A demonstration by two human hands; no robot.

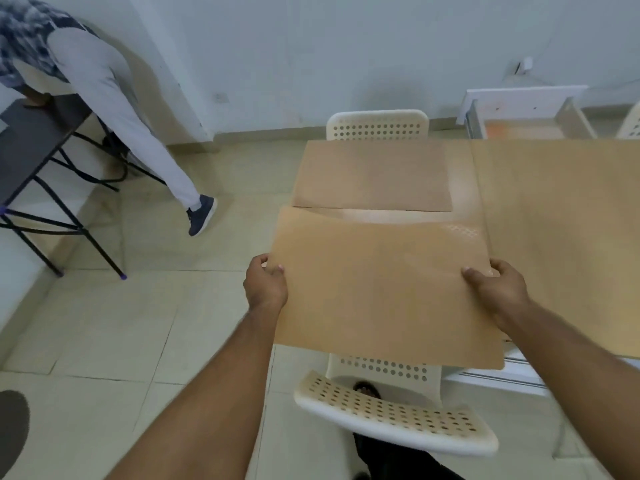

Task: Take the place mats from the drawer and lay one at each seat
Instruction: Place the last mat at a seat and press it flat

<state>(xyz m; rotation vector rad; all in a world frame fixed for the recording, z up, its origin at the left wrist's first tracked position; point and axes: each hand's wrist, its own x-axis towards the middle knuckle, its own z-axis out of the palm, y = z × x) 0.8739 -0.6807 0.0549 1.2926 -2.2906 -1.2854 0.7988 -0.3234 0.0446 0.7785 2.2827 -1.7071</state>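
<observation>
A tan place mat (381, 285) is held flat above the near left end of the table (464, 206). My left hand (265, 284) grips its left edge and my right hand (495, 285) grips its right edge, thumbs on top. A second tan place mat (374, 174) lies flat at the far left seat, in front of a white perforated chair (377, 124). More tan mat surface (561, 237) covers the table to the right. An open white drawer (526, 112) shows at the far right. Another white perforated chair (391, 414) stands directly below the held mat.
Another person in light trousers (114, 109) leans over a dark folding table (34, 140) at the far left. The floor is pale tile. A white drawer rail (498, 379) juts out under the table's near right edge. A white wall closes the far side.
</observation>
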